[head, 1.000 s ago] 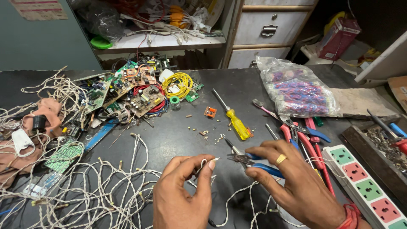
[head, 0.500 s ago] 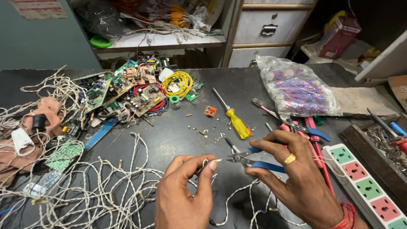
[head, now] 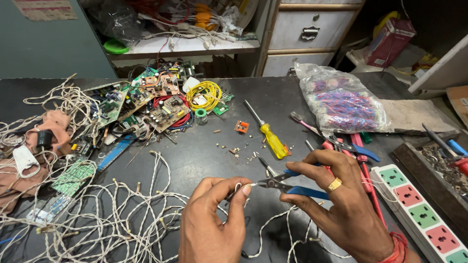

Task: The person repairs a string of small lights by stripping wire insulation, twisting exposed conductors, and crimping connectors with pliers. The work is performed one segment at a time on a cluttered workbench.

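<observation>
Circuit boards (head: 146,100) lie left of the screwdriver (head: 268,134) (power strip (head: 421,214) probably rightmost).

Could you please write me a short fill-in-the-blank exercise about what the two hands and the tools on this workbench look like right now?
1. The right hand holds small pliers with ____ handles.
2. The left hand pinches a thin white ____ at the pliers' tip.
3. The screwdriver lying on the dark table has a ____ handle.
4. A gold ____ sits on a finger of the right hand.

Missing words: blue; wire; yellow; ring
</observation>
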